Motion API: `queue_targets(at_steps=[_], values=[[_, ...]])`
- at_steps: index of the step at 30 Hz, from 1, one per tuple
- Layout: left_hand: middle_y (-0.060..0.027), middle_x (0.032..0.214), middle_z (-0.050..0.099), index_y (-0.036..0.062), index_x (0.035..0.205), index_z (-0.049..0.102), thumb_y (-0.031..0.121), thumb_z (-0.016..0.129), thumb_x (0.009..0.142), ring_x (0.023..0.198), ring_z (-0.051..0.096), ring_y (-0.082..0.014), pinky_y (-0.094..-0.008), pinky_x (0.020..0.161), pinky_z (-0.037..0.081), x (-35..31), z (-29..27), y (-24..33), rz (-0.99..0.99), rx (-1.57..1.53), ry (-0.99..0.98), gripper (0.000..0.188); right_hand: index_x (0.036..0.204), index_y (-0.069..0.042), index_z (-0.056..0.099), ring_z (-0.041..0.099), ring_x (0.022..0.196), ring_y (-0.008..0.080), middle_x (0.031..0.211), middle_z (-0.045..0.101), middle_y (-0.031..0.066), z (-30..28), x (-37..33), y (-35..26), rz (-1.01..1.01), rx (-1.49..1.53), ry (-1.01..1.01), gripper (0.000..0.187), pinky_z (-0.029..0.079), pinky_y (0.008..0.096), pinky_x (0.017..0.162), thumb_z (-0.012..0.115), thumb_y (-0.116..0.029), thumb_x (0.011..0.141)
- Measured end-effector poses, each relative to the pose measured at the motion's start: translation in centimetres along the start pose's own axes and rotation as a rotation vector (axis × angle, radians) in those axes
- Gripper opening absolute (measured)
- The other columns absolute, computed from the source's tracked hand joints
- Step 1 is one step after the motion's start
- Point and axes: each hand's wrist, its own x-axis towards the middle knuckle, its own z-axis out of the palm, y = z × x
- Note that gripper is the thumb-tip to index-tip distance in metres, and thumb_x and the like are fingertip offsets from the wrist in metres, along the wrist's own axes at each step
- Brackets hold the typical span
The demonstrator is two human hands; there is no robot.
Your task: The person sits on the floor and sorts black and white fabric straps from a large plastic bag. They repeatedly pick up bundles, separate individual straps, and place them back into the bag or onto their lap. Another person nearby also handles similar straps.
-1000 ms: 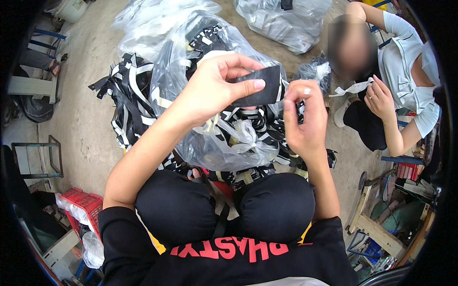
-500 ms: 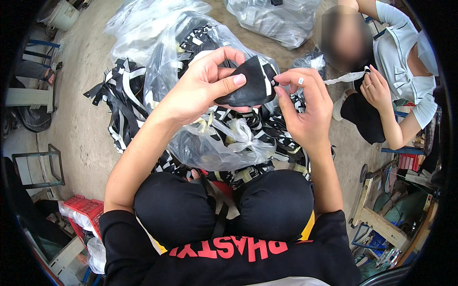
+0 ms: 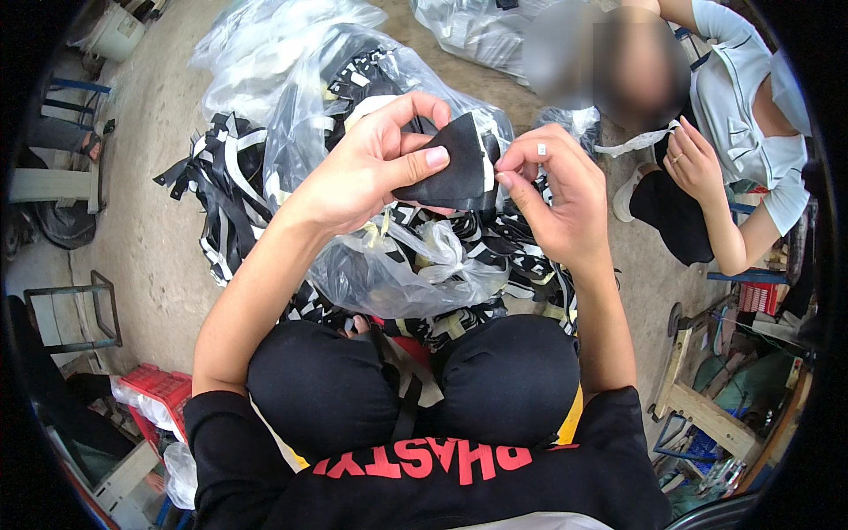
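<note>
My left hand (image 3: 367, 168) is closed on a flat black piece of sheet material (image 3: 442, 163), thumb on top and fingers beneath. The piece is roughly four-sided, and a narrow white strip (image 3: 487, 172) runs along its right edge. At that edge my right hand (image 3: 565, 203) has thumb and index finger pinched together on or against the white strip; a small white tag sits on one finger. Below both hands lies a clear plastic bag (image 3: 397, 274) with a knotted end, among black and white strips (image 3: 234, 163) heaped in front of my knees.
More clear plastic bags (image 3: 274, 35) lie at the far side. A co-worker in a light blue top (image 3: 738, 97) sits at the right, holding a white strip. A red crate (image 3: 155, 384) stands at left, and a wooden frame (image 3: 707, 420) at lower right.
The black piece has tilted, so its upper face shows more and the dark part beyond the white strip shows less. My right fingertips have moved slightly left and pinched closer together.
</note>
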Motion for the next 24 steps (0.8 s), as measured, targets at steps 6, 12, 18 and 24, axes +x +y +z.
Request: queue_targets(at_steps=[6,12,18,24], values=[[-0.0097,0.112,0.075,0.0082,0.128,0.049,0.008,0.065,0.106,0.096,0.076,-0.0167,-0.0366,0.082,0.068,-0.1,0.2,-0.2,-0.013,-0.16,-0.032,0.027,0.099,-0.001,0.062,0.055,0.081,0.0166,0.093,0.06,0.0067,0.2,-0.5,0.2,0.039,0.109,-0.05,0.017,0.047,0.0289,0.073,0.073,0.005,0.087],[-0.0104,0.112,0.075,0.0043,0.132,0.052,0.008,0.067,0.105,0.097,0.075,-0.0173,-0.0373,0.083,0.068,1.8,1.1,-0.2,-0.06,-0.052,0.281,0.031,0.097,-0.001,0.057,0.055,0.087,0.0173,0.099,0.059,0.0089,-1.0,-3.3,-1.3,0.188,0.203,0.145,0.012,0.048,0.029,0.081,0.064,0.007,0.09],[-0.0146,0.108,0.075,-0.0059,0.133,0.056,0.007,0.076,0.097,0.088,0.075,-0.0195,-0.0344,0.076,0.068,10.6,4.0,-1.5,-0.027,0.024,0.344,0.043,0.099,-0.002,0.056,0.056,0.092,0.0142,0.106,0.06,0.0137,-2.2,-6.0,-4.6,0.344,0.466,0.01,0.015,0.046,0.0282,0.083,0.062,0.011,0.091],[-0.017,0.105,0.073,-0.0083,0.123,0.057,0.007,0.08,0.094,0.086,0.075,-0.0211,-0.0327,0.067,0.067,16.3,8.1,-4.1,0.034,-0.004,0.391,0.041,0.093,-0.002,0.055,0.057,0.083,0.0132,0.096,0.059,0.0079,-1.6,-7.4,-4.1,0.501,0.642,0.147,0.009,0.052,0.0317,0.082,0.062,0.003,0.097]])
